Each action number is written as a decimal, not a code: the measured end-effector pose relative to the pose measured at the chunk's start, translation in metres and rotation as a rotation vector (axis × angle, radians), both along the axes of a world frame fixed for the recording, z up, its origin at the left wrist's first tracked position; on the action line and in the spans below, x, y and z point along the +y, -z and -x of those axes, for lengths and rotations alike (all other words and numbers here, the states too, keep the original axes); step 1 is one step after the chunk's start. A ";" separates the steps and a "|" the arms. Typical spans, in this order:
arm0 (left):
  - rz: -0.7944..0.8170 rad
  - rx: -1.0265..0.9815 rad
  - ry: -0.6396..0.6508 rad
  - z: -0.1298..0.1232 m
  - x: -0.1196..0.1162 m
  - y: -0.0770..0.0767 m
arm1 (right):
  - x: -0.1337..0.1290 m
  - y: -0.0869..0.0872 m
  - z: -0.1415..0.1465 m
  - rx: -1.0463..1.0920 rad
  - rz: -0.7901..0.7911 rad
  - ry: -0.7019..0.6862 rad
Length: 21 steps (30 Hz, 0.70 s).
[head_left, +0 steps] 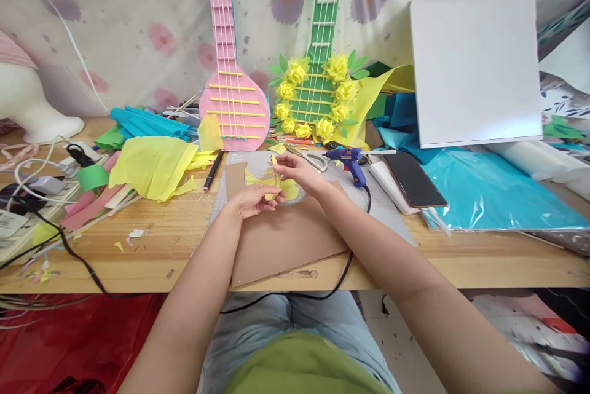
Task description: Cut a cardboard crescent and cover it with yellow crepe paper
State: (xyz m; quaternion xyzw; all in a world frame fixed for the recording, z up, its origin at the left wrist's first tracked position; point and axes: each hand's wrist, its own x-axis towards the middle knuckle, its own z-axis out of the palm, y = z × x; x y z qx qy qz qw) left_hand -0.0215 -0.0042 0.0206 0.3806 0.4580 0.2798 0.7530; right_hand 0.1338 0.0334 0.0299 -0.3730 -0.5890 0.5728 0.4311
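Note:
Between my hands is a small piece of yellow crepe paper (275,177), standing roughly upright. My left hand (258,200) pinches its lower end, thumb and fingers pressed together. At the upper end, the fingertips of my right hand (298,171) close on the same piece. More yellow paper pieces (290,189) lie just behind and under the hands. Beneath them is a brown cardboard sheet (286,237) on a grey mat (387,220). Scissors (318,162) lie beyond my right wrist, partly hidden, beside a blue glue gun (349,163).
A pink paper guitar (236,96) and a green one (314,91) with yellow flowers lean at the back. Yellow crepe paper (150,163), a black pen (214,171) and a power strip (27,228) are left; a phone (413,179), blue sheets (502,191) and a white board (474,68) right.

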 end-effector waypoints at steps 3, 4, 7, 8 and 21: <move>0.044 0.005 0.007 0.002 0.002 -0.001 | 0.005 0.000 0.006 0.010 0.031 -0.007; 0.068 -0.003 0.001 0.004 0.003 -0.001 | 0.008 0.000 0.007 0.011 0.045 0.013; 0.119 -0.071 -0.067 0.007 0.007 0.000 | 0.012 0.000 0.010 -0.009 0.072 0.093; 0.103 -0.103 -0.125 0.007 0.008 0.000 | 0.013 0.000 0.010 -0.025 0.079 0.123; -0.178 -0.026 -0.441 -0.001 0.007 0.007 | 0.027 0.007 0.002 -0.225 0.117 0.359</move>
